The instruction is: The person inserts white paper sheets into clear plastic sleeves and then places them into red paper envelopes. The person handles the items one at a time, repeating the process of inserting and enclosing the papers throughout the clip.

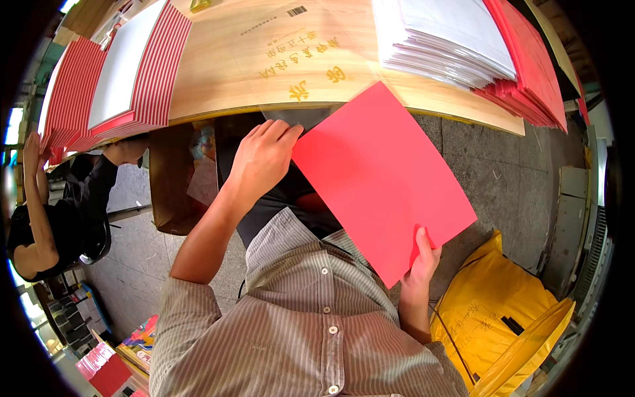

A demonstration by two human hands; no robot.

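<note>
My right hand [421,261] grips a red paper stack or folder [387,178] near its lower right edge, thumb on top. The red piece is tilted over my lap, its upper corner overlapping the table's front edge. My left hand [264,155] is closed, fingers curled, beside its left corner. Those fingertips pinch the mouth of a clear plastic bag [301,117], which hangs slightly over the table edge. Gold printed characters and a barcode show on the bag where it lies across the wooden table [218,73].
Tall stacks of red-and-white paper [149,79] stand at the left. Filled clear packs [456,43] are piled at the back right beside red sheets [529,59]. A yellow sack [493,311] stands at my right, a cardboard box [173,178] under the table. Another person [73,198] sits at far left.
</note>
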